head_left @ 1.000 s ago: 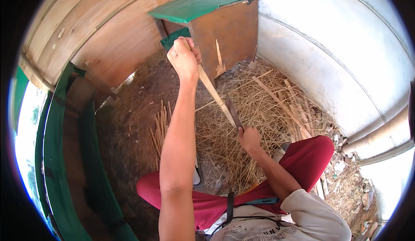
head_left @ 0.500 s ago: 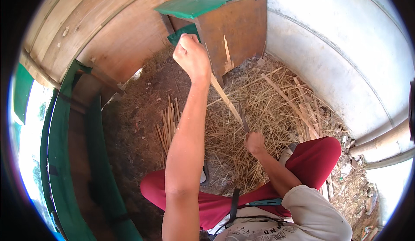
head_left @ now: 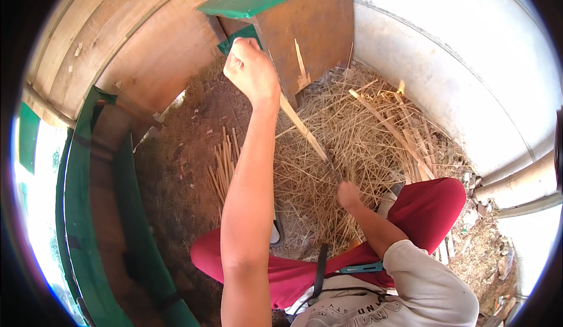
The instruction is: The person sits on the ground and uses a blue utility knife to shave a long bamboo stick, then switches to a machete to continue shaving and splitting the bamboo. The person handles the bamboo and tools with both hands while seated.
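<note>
My left hand (head_left: 249, 66) is raised in a closed fist near the green-topped box. From behind its wrist a long pale bamboo strip (head_left: 305, 132) slants down to the right, its upper end hidden by the fist. Lower right, my right hand (head_left: 349, 196) is wrapped round the handle of a knife (head_left: 334, 171). The narrow dark blade points up and left and meets the strip's lower end. Whether it cuts into the strip I cannot tell. Pale shavings (head_left: 316, 204) lie heaped beneath both.
A wooden box (head_left: 316, 31) with a green cover stands at the back. Several bamboo sticks (head_left: 221, 165) lie left of my forearm; longer strips (head_left: 393, 130) rest on the right. A green-edged trough (head_left: 126, 209) curves along the left. My crossed legs (head_left: 425, 209) are in front.
The knife has shifted slightly down and right along the strip toward its lower end. My left fist stays closed around the upper end. The whole view has tilted a little.
</note>
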Tool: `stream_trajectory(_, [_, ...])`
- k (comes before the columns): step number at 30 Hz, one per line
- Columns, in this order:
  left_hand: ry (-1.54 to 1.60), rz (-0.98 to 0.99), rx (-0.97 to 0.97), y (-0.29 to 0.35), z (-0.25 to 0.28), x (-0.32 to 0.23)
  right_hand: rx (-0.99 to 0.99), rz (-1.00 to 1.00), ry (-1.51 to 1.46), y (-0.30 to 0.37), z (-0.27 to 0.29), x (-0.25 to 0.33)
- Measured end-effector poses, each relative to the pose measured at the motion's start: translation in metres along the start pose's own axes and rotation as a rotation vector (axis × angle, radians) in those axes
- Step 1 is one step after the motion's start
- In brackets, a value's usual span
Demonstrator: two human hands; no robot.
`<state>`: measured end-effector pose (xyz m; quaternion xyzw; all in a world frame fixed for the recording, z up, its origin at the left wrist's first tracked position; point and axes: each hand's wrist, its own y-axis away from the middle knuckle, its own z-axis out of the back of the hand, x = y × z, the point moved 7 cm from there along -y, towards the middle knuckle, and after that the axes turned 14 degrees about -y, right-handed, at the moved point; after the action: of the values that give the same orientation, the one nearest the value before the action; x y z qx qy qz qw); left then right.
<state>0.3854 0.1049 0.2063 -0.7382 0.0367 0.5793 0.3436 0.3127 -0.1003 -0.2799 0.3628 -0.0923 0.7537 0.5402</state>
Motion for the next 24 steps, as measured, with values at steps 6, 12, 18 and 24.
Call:
stream_trajectory(6, [-0.003, 0.073, 0.051, 0.012, -0.005, -0.005, -0.17, -0.166, -0.444, 0.006, 0.062, 0.044])
stream_trajectory(12, [0.018, 0.005, 0.291, 0.013, -0.017, -0.017, -0.432, 0.18, -0.519, 0.028, 0.156, 0.139])
stream_trajectory(18, [0.078, -0.119, 0.419, 0.018, -0.03, -0.031, -0.476, 0.287, -0.547, 0.053, 0.208, 0.178])
stream_trajectory(24, [0.208, -0.095, 0.255, 0.02, -0.026, -0.009, -0.555, 0.374, -0.57, 0.061, 0.211, 0.186])
